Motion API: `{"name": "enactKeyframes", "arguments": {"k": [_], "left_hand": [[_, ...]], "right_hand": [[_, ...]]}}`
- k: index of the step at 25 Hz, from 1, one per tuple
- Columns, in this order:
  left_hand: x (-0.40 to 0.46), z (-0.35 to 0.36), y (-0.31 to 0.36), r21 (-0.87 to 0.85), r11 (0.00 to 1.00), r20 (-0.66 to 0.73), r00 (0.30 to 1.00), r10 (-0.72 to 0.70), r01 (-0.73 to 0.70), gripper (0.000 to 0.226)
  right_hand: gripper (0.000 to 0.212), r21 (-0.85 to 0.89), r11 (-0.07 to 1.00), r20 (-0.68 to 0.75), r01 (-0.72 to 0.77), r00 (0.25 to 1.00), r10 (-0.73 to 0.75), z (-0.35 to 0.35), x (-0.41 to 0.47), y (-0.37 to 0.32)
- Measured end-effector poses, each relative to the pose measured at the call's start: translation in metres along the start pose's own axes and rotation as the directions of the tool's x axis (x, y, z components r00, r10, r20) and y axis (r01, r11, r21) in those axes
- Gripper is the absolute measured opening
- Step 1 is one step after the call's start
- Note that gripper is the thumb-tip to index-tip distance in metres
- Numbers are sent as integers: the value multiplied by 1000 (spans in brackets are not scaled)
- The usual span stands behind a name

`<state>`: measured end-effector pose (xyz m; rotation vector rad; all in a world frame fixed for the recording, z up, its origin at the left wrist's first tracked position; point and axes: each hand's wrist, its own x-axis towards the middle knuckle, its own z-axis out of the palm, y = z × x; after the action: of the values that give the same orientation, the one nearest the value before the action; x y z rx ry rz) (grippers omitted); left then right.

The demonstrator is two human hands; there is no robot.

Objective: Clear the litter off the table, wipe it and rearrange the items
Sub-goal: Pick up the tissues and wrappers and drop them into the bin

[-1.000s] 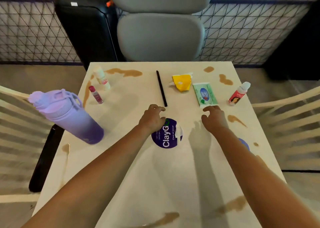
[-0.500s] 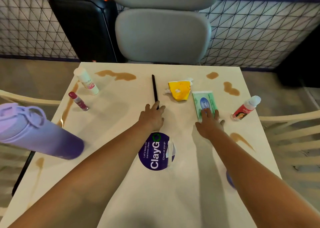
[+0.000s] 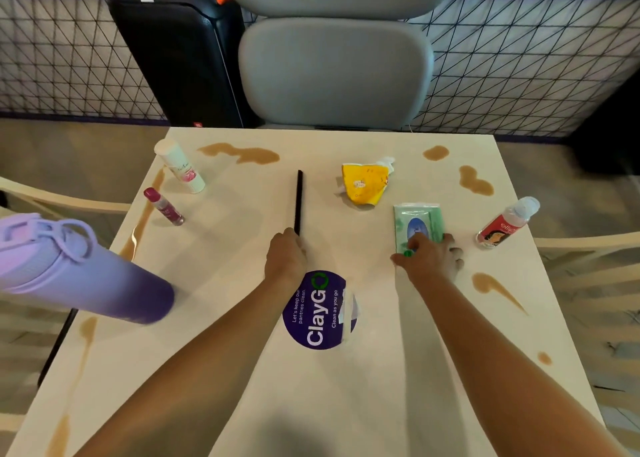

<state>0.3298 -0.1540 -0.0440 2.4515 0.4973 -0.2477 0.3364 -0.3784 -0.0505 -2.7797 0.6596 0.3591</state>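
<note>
On the cream table (image 3: 214, 255) my left hand (image 3: 285, 257) curls round the near end of a black stick (image 3: 298, 200) that points away from me. My right hand (image 3: 429, 257) grips the near end of a green wet-wipe pack (image 3: 419, 219). A crumpled yellow wrapper (image 3: 363, 182) lies beyond the pack. Brown spills (image 3: 242, 153) mark the far edge, both sides and the near left. A round purple ClayGo sticker (image 3: 318, 311) sits between my forearms.
A purple water bottle (image 3: 76, 276) stands at the left edge. A white tube (image 3: 180, 167) and a small pink bottle (image 3: 164, 207) lie far left; a red-labelled bottle (image 3: 505, 224) lies right. A grey chair (image 3: 336, 68) faces me, a black speaker (image 3: 180, 51) beside it.
Both hands reached forward from beside the sticker. The left one closed round the stick's near end; the right one went onto the wipe pack and took hold of it.
</note>
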Motion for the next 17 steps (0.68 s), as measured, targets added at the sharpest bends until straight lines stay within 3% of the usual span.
{"name": "enactKeyframes", "arguments": {"k": [3, 6, 10, 14, 17], "left_hand": [[-17, -6, -16, -194, 981, -27, 999, -34, 28, 11], [-44, -11, -30, -352, 936, -33, 999, -37, 23, 24], [-89, -26, -62, -458, 887, -87, 996, 28, -65, 32], [-144, -53, -108, -445, 876, -193, 975, 109, -186, 33], [-201, -88, -172, -457, 855, -292, 949, 118, -247, 25]], "right_hand": [[36, 104, 995, -14, 7, 1000, -5, -2, -11, -1], [16, 264, 961, -146, 79, 988, -41, -4, -40, -5], [19, 480, 844, -281, 240, 953, -111, 2, -116, -18], [24, 624, 735, -196, 266, 964, -182, 20, -205, -42], [28, 609, 693, -171, 387, 916, -362, 36, -282, -66]]}}
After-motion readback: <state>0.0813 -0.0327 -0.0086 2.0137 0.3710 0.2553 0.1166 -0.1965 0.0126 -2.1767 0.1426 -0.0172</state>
